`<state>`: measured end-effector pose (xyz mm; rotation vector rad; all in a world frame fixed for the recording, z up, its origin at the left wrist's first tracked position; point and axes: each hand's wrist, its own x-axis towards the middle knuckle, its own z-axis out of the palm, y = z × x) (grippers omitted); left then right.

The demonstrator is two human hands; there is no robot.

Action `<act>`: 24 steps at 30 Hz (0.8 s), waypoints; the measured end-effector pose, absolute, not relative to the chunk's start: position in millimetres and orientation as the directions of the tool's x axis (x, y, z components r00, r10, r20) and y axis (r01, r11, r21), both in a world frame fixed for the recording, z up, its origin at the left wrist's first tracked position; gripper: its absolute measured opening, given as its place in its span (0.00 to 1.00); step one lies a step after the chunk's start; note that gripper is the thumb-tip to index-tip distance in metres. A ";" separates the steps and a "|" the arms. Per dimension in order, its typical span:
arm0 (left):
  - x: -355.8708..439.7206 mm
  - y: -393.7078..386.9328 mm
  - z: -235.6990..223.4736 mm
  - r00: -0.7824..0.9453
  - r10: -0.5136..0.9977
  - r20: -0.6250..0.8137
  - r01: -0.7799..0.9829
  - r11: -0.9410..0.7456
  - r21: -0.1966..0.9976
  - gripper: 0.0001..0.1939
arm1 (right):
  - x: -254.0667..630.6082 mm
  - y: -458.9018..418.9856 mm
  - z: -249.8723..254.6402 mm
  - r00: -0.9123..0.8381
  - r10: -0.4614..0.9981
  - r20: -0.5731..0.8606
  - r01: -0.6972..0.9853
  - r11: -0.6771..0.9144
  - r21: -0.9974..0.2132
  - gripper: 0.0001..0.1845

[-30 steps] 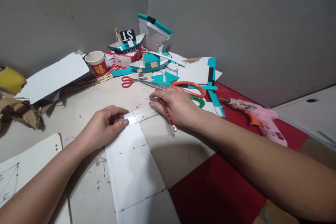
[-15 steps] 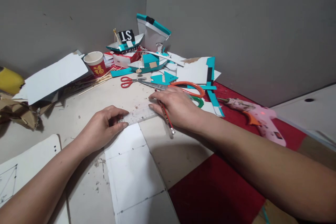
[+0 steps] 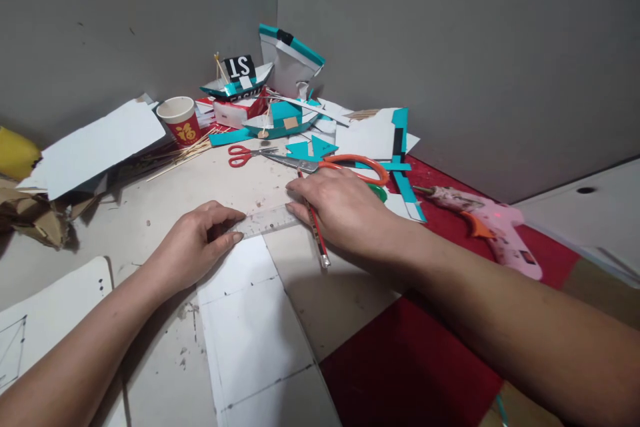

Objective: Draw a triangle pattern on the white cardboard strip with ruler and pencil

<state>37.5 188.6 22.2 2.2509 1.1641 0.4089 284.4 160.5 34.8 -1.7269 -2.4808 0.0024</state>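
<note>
A clear ruler [image 3: 265, 221] lies across the far end of a long white card strip [image 3: 255, 333], which has drawn lines and small marks. My left hand [image 3: 203, 240] pinches the ruler's left end between thumb and fingers. At the ruler's right end, my right hand [image 3: 335, 203] holds a red and black pencil [image 3: 317, 233] whose metal-capped end points down toward me. The thumb of that hand rests by the ruler. Just beyond the right hand are large scissors with orange handles [image 3: 360, 167], partly hidden by it, and small red-handled scissors [image 3: 241, 156].
A pink glue gun [image 3: 500, 227] rests on the red surface at right. Small card boats [image 3: 283, 120], a red paper cup [image 3: 180, 121], thin sticks [image 3: 187, 159] and white card sheets [image 3: 103, 143] crowd the back. Another marked card [image 3: 55, 320] lies at left, under my left forearm.
The pencil in my right hand has tilted slightly more upright, and that hand has turned a little. My left hand keeps its hold on the ruler. The view has shifted slightly.
</note>
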 end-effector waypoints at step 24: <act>38.7 188.5 22.0 0.563 0.826 -0.042 0.640 -0.403 0.654 0.12 | 251.7 127.6 20.1 -0.019 0.991 0.134 0.145 0.135 -0.980 0.17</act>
